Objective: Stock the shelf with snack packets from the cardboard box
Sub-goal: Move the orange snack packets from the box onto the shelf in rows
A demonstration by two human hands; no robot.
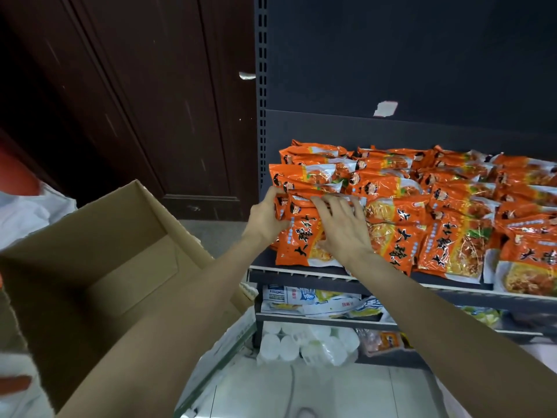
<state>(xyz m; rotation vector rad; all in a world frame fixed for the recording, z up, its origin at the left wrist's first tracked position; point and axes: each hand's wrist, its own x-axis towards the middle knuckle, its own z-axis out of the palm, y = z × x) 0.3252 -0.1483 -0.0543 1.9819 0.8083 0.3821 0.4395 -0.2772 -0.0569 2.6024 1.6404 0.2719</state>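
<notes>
Several orange snack packets (452,212) lie in overlapping rows on the dark metal shelf (301,274). At the shelf's left end, my left hand (265,218) grips the left edge of the front orange packet (297,245), thumb and fingers curled round it. My right hand (343,227) lies flat on top of the same packet with its fingers spread. The open cardboard box (99,251) stands to the left, below my left forearm; its inside shows no packets.
Lower shelves hold blue-and-white packets (313,300) and white rolls (304,345). A dark wooden door (135,101) stands behind the box. White bags (27,212) sit at the far left. The pale floor (301,390) lies below.
</notes>
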